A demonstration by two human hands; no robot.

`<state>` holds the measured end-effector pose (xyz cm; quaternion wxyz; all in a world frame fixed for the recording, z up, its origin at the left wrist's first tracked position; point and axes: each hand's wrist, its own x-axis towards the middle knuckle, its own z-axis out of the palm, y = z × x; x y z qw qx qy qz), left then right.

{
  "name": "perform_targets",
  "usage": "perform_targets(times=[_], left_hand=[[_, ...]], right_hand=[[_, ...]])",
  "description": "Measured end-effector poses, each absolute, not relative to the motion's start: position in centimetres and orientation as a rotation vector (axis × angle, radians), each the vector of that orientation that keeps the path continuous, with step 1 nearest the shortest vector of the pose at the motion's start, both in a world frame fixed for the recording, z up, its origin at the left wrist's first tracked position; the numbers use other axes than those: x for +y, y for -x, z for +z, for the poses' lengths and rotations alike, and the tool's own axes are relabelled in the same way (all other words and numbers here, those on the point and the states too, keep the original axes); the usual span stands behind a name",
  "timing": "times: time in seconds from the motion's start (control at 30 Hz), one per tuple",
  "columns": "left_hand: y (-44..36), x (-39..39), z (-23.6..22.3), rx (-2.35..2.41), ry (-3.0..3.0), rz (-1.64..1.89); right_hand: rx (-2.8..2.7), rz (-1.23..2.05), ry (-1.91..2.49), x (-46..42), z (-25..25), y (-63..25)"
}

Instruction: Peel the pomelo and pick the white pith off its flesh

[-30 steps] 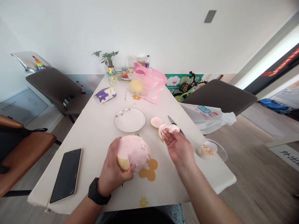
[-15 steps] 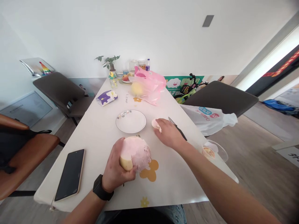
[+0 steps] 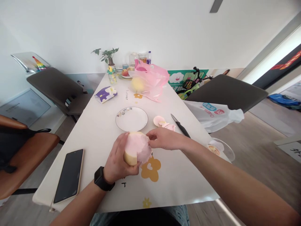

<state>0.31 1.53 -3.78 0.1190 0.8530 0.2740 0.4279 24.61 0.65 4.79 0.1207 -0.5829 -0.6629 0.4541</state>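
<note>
My left hand is wrapped around a partly peeled pomelo above the near part of the table. Yellow rind remains at its lower left and upper edge, while the rest shows pale pink pith, rough on the right. At that rough right side, my right hand has its fingers curled and pinching the pith; their tips are partly hidden. Pieces of pomelo peel lie just beyond my right hand. To their right is a knife with a dark handle. A round white plate stands behind the pomelo.
A phone lies at the left edge. Farther back are a purple tissue pack, a pink plastic bag with a yellow fruit, and a potted plant. A white bag hangs at the right, near a clear plastic container.
My right hand has let go of the peel pieces beside the plate and moved back to the pomelo's right side. My left hand still holds the pomelo. The view has tilted slightly downward.
</note>
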Motion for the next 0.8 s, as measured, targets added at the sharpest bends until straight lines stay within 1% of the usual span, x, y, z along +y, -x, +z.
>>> perform_targets(times=[0.1,0.27,0.43,0.5,0.63,0.8], left_hand=[[-0.7,2.2,-4.1,0.777,-2.489,1.3],[-0.8,2.7,-4.7,0.845,-2.424,1.322],[-0.6,3.0,-4.8,0.876,-2.393,1.299],[-0.5,3.1,-4.6,0.862,-2.393,1.28],[-0.4,3.4,-4.1,0.8,-2.428,1.197],[-0.5,3.7,-3.7,0.734,-2.446,1.137]], right_hand=[[-2.02,1.242,1.704,1.3,4.8,-24.3],[-2.033,1.003,1.762,1.8,3.4,-23.7],[-2.039,0.973,1.784,2.1,3.0,-23.9],[-2.094,1.034,1.735,2.4,3.6,-24.4],[-2.106,1.307,1.712,3.3,4.8,-25.5],[-2.112,1.291,1.746,4.0,4.8,-25.7]])
